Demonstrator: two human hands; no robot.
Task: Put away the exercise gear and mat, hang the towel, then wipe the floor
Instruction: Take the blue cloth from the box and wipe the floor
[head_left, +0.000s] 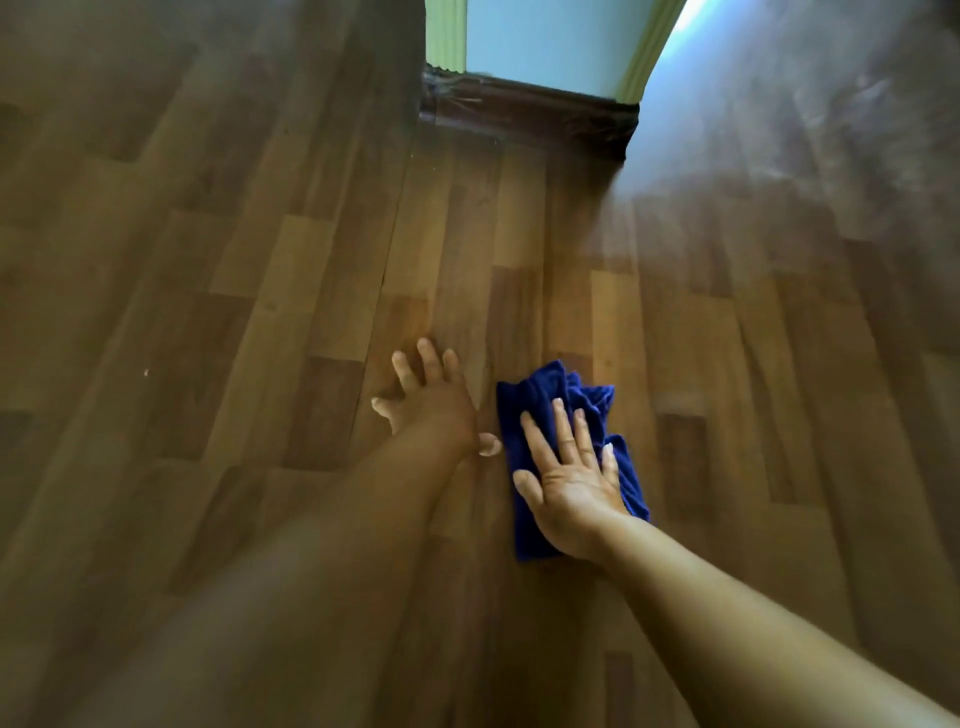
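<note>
Two bare forearms enter from the 6 o'clock edge and reach forward over the wooden floor (260, 270).

The right hand (569, 480) lies flat, palm down, fingers (563, 431) extended and slightly spread, pressing on a dark blue cloth (550, 387). It does not grip the cloth; the palm and fingers rest on top. The cloth is bunched and folded, lying on the floor slightly right of centre, toward 5 o'clock from the middle of the view. Its far end sticks out beyond the fingertips; its near end shows at the wrist.

The left hand (434, 400) sits just beside the cloth, at its 9 o'clock side, palm down on the bare floor with fingers splayed wide, holding nothing. Its thumb nearly meets the cloth's left edge; contact cannot be confirmed.

Floor: brown planks in mixed tones, with a small pale speck (146, 372) toward 9 o'clock.

Far field, 12 o'clock: dark brown skirting board (524, 111) below a pale blue wall (545, 41), flanked by light green trim (445, 34). The edges of the view are blurred.
</note>
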